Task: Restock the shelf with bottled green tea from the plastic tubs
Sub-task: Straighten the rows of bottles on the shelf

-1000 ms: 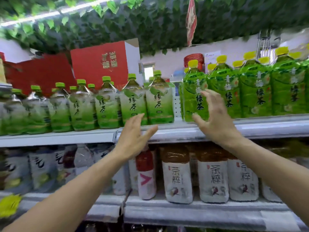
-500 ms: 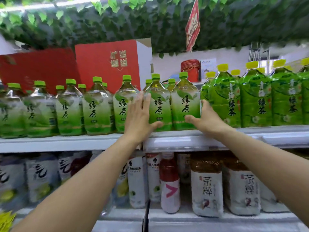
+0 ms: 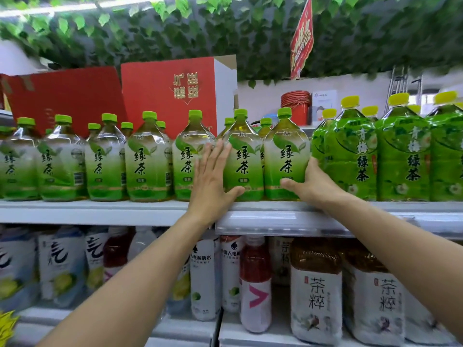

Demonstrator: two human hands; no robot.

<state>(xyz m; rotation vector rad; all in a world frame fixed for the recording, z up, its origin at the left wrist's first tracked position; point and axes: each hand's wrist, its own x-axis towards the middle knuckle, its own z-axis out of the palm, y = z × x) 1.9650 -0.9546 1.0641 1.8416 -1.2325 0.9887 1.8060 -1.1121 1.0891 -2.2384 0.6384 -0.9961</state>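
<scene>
Bare forearms reach up from the bottom of my view to the front edge of the upper shelf point(image 3: 100, 211). My left hand point(image 3: 213, 181) lies flat, fingers straight, against the left side of one green tea bottle point(image 3: 241, 159), thumb hooked under its front. My right hand point(image 3: 313, 184) cups the right side of the neighbouring green tea bottle point(image 3: 285, 159), fingers out of sight behind it. The two bottles stand upright, touching, at the shelf's front edge. I judge this the squaring-up step: placed stock being pressed into line. Next I would let go and fetch more; no tub is in view. Behind stand more green-capped bottles and a red box point(image 3: 170, 96).
</scene>
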